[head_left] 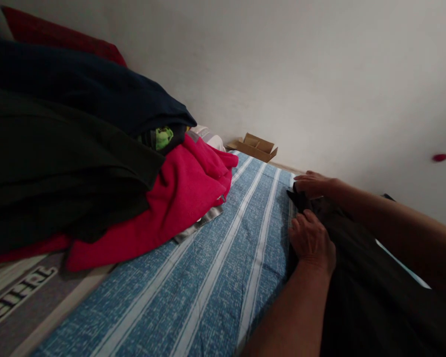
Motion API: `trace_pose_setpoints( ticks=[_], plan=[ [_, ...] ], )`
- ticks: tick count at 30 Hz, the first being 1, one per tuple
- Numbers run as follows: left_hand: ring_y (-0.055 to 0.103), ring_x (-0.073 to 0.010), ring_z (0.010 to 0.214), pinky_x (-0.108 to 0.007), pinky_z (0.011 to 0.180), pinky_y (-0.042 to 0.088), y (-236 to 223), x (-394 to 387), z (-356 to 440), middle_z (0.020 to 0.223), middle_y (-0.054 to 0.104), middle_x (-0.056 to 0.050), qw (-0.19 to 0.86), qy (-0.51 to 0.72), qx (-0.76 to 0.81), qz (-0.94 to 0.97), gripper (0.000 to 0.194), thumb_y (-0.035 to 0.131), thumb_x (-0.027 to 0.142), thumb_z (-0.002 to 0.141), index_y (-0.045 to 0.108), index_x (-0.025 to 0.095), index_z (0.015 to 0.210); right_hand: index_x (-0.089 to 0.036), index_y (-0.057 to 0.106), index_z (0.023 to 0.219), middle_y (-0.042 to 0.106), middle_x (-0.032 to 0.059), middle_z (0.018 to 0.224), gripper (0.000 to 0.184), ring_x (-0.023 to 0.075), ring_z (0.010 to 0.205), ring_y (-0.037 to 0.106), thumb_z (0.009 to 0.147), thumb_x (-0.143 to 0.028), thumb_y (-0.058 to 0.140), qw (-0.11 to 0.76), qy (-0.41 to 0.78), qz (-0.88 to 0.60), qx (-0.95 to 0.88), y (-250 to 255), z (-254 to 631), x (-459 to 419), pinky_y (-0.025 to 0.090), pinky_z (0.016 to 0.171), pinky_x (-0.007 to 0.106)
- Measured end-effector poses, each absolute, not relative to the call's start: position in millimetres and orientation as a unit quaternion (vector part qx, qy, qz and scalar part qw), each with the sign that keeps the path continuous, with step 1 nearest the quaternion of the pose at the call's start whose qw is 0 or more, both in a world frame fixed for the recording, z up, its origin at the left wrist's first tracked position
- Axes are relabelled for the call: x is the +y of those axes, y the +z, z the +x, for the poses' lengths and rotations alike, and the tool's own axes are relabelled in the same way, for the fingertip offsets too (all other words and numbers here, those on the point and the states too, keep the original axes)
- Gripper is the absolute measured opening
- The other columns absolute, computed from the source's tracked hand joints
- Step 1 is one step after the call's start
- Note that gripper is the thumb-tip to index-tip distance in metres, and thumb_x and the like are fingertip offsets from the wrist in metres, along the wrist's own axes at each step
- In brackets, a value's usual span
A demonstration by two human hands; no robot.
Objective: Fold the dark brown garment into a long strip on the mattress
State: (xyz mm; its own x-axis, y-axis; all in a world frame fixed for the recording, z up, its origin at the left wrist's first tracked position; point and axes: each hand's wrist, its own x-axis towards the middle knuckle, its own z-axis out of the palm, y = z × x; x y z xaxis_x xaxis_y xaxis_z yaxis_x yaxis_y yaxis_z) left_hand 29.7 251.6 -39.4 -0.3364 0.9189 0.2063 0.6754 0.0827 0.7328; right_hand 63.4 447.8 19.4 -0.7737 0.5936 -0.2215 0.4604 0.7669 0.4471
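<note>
A dark, near-black garment (364,277) lies over the right part of the blue striped sheet (215,267); its exact kind is not clear. My left hand (312,238) is closed on the garment's edge, its fingers bent into the cloth. Just beyond it, my right hand (314,184) grips the far end of the same garment, with its fingers curled over a dark corner. Folds and my forearms hide part of the cloth.
On the left is a heap of clothes: a dark green piece (59,163), a navy piece (96,89) and a pink-red fleece (186,193). An open cardboard box (254,147) stands at the far end by the pale wall (282,64). Printed fabric (22,297) shows lower left.
</note>
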Motion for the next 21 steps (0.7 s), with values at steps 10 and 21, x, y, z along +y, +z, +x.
trace_pose_setpoints(
  ticks=[10, 21],
  plan=[
    [0.059, -0.0256, 0.098, -0.036, 0.082, 0.048, -36.2, 257.1, 27.9, 0.102, 0.061, -0.016, 0.197, 0.380, 0.741, 0.518, 0.035, 0.045, 0.008, 0.082, 0.048, 0.009, 0.117, -0.018, 0.059, 0.048, 0.066, 0.0110, 0.071, 0.016, 0.0267, 0.094, 0.058, 0.056, -0.006, 0.067, 0.257, 0.192, 0.324, 0.890, 27.7, 40.1, 454.9, 0.038, 0.081, 0.037],
    [0.063, -0.0239, 0.093, -0.031, 0.077, 0.050, -35.7, 261.9, 19.5, 0.097, 0.063, -0.015, 0.237, 0.383, 0.741, 0.498, 0.029, 0.046, 0.003, 0.080, 0.054, 0.008, 0.107, -0.020, 0.062, 0.053, 0.067, 0.0109, 0.075, 0.014, 0.0272, 0.085, 0.061, 0.056, -0.009, 0.069, 0.244, 0.171, 0.390, 0.871, 26.0, 45.3, 468.8, 0.044, 0.075, 0.038]
  ],
)
